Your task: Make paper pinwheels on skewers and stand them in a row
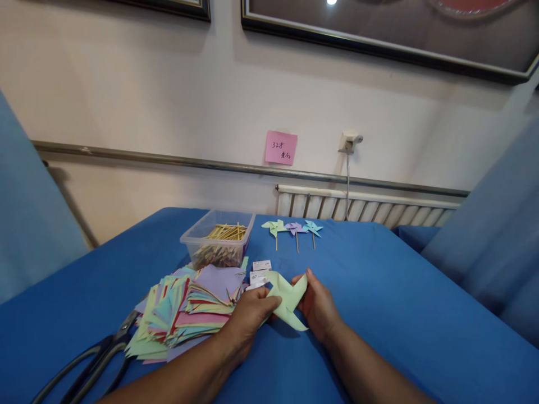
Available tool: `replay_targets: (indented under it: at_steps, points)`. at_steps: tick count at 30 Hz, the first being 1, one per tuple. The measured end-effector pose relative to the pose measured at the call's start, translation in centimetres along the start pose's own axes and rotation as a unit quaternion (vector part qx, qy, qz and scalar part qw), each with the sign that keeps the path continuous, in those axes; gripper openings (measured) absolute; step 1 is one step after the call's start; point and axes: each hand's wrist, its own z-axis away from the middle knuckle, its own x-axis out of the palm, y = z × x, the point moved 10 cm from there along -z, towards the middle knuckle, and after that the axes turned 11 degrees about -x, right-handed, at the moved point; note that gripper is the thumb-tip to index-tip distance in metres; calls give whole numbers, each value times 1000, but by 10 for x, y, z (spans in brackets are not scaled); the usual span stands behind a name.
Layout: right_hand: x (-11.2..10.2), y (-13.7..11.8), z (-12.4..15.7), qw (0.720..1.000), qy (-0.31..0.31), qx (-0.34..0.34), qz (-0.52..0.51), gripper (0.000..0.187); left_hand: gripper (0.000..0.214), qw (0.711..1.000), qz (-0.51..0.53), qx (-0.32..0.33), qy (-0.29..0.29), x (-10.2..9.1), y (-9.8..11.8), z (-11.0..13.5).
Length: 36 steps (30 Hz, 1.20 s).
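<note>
A pale green paper pinwheel (288, 300), cut and partly folded with its points flaring outward, is held between my two hands above the blue cloth. My left hand (255, 308) pinches it on the left side, thumb on top near the centre. On the other side, my right hand (316, 303) grips the upper right point, its fingers partly hidden behind the paper. Close to my left hand lies a thick pile of coloured paper squares (202, 311) with slits at the corners. Small white boxes (261, 266) sit just beyond that hand.
A clear plastic box (217, 238) of thin wooden sticks stands behind the pile. Three finished pinwheels on sticks, green (275, 227), purple (296, 228) and blue (312, 227), lie farther back. Large scissors (105, 348) rest at the left. The table (391, 292) meets a wall with a radiator (366, 207).
</note>
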Motion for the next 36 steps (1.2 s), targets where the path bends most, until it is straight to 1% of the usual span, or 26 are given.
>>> replay_targets:
  at_steps: [3,6,9,13,16,19,24,29,32,34,36]
  points:
    - [-3,1,-3,999,12,17,-32,40,15,1000,13,-2,0,1,1,2]
    - [-5,2,-5,998,22,21,-58,36,15,1000,24,-9,-10,4,2,3]
    - [-5,3,-8,999,25,9,-47,33,17,1000,21,-14,-4,3,0,2]
    - [-8,4,-10,999,31,-4,-33,31,18,1000,6,1,10,1,2,2]
    - [-6,5,-11,999,17,-9,-25,31,19,999,-4,2,31,-3,3,1]
    - [-5,4,-12,999,13,-18,-26,28,18,999,-23,10,39,-6,3,-1]
    - [-3,2,-11,999,18,-21,-34,22,15,999,-8,18,29,-5,-1,-6]
    - [0,2,-10,1000,10,-8,-22,21,15,1000,6,5,17,-3,-2,-4]
    - [1,1,-10,1000,0,-15,-27,21,15,1000,0,5,15,-2,0,-2]
    - [3,1,-9,999,-13,-17,-30,21,16,1000,-18,3,3,1,-1,-1]
    - [4,1,-9,999,-25,-15,-16,22,16,999,-38,-1,-22,7,-3,0]
